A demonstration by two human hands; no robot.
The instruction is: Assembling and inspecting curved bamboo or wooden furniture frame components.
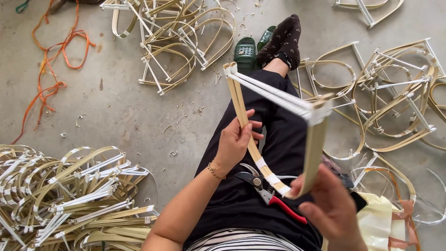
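In the middle of the frame I have the bent bamboo-strip frame with white crossbars (278,100), a pale tan loop held up over my lap, its pointed end toward the upper centre and its curved end low, right of centre. My left hand (234,139) has its fingers (253,124) closed around the left strip, thumb on the near side. My right hand (332,207), at the lower right, cups the curved end where white bindings wrap the strip; the fingers are curled on it, though how tightly I cannot tell, since the hand is blurred.

To do this step well, I judge the left grip should stay firm and low enough on the strip to keep the loop from springing open, while the right hand works the bend close to the bindings. Holding the two side strips level with each other should keep the white crossbars square rather than skewed.

On my lap, just below the frame, lie red-handled metal pruning shears (267,193), blades toward my left wrist; I would keep the curved end clear of them.

Outward, the grey concrete floor (121,111) carries a heap of finished bamboo frames (74,195) at lower left, more frames (172,42) at upper centre and others (395,93) at right. Orange cord (55,60) trails at upper left, and green slippers (251,49) sit beside my dark-socked foot (283,39).
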